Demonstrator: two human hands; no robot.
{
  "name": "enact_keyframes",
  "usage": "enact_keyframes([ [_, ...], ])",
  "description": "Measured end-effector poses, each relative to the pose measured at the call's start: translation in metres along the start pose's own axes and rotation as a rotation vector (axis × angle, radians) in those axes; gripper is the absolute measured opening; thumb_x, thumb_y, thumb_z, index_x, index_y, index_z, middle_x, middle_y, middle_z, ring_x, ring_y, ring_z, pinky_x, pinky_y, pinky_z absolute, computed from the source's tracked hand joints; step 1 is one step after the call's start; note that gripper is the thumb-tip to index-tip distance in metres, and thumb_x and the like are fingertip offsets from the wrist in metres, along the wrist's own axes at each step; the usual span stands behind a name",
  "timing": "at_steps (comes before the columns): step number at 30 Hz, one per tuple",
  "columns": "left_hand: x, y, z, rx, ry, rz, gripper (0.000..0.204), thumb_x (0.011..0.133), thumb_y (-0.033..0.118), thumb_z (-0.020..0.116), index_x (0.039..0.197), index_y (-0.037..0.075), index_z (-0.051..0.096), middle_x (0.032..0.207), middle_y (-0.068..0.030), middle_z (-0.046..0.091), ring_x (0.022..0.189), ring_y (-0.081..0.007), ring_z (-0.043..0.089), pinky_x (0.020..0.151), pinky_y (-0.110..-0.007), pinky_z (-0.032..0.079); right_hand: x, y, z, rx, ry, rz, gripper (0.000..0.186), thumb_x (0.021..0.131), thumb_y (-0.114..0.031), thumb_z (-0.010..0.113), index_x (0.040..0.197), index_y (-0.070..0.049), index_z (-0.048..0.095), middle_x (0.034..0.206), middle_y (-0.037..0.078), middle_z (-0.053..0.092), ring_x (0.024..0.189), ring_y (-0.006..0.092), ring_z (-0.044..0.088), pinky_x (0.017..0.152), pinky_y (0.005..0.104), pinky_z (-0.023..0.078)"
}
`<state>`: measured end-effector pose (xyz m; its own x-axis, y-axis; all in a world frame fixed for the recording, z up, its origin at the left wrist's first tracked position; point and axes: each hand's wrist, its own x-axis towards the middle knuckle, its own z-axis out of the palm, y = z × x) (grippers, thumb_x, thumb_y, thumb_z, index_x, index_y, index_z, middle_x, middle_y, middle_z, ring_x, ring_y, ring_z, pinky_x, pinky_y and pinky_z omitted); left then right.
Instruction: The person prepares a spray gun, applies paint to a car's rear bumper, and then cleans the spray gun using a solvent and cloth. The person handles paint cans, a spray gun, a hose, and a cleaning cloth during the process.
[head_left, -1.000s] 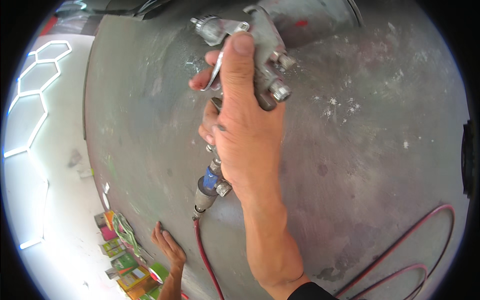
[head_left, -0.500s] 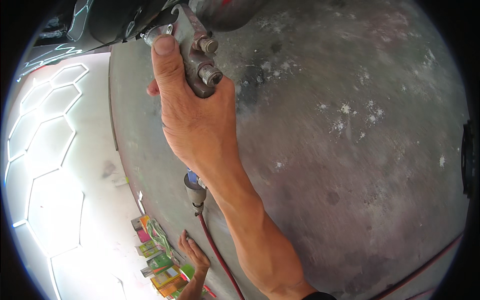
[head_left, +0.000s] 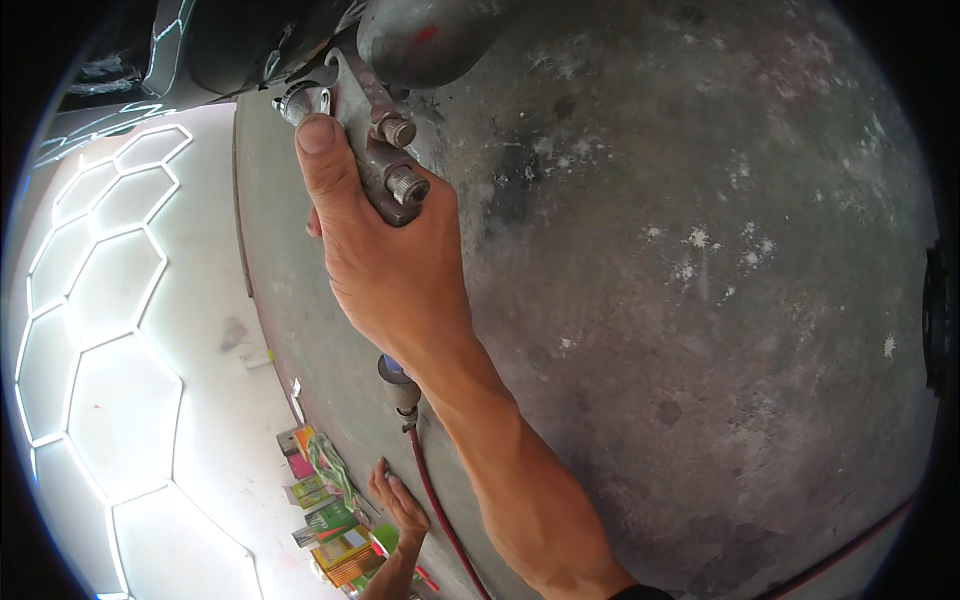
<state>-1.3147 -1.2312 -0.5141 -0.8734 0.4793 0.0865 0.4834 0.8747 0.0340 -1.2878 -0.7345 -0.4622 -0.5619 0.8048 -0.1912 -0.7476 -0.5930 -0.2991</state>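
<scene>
My right hand (head_left: 385,255) grips a metal spray gun (head_left: 375,150), thumb along its top; most of the grip is hidden behind my fingers and palm. Its nozzle points up-left, close to a dark glossy body panel (head_left: 255,40) and a rounded dark grey part (head_left: 430,30) with a red mark. Whether it touches them I cannot tell. Below my wrist a metal fitting (head_left: 398,390) with a blue band joins a red hose (head_left: 430,490). Lower down, left of the hose, my left hand (head_left: 395,495) has its fingers outstretched over the grey floor, with nothing visible in them.
Hexagonal light strips (head_left: 120,290) cover the white wall at left. Colorful boxes (head_left: 340,530) and a coiled pale green cord (head_left: 330,460) lie along its foot. The stained concrete floor (head_left: 690,380) fills the right side, crossed low right by another hose length (head_left: 840,540).
My right hand and the spray gun swung left toward the dark panel, then dropped slightly. More panel and wall show. My left hand appears farther right in the view.
</scene>
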Motion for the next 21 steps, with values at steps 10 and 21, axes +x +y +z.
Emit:
enact_keyframes([
  [10,0.013,0.003,0.002,0.083,-0.011,0.105,0.05,0.117,0.025,0.035,0.152,-0.007,0.05,0.144,-0.0283,0.05,0.137,-0.0413,0.047,0.122,-0.048,0.033,-0.031,-0.04,-0.007,0.023,0.099,-0.188,0.043,0.11,-0.044,0.07,0.097,-0.003,0.067,0.062,-0.005,0.049,0.056,0.0035,0.044,0.052,0.026,0.036],
  [21,0.024,0.019,0.029,-0.127,0.153,-0.467,0.055,0.114,0.043,0.046,0.147,0.0,0.057,0.141,-0.0231,0.054,0.132,-0.0382,0.049,0.117,-0.051,0.036,-0.028,-0.049,-0.008,-0.119,0.04,-0.12,0.043,0.11,-0.043,0.07,0.097,-0.002,0.066,0.06,-0.005,0.044,0.056,0.0044,0.041,0.051,0.0295,0.033],
])
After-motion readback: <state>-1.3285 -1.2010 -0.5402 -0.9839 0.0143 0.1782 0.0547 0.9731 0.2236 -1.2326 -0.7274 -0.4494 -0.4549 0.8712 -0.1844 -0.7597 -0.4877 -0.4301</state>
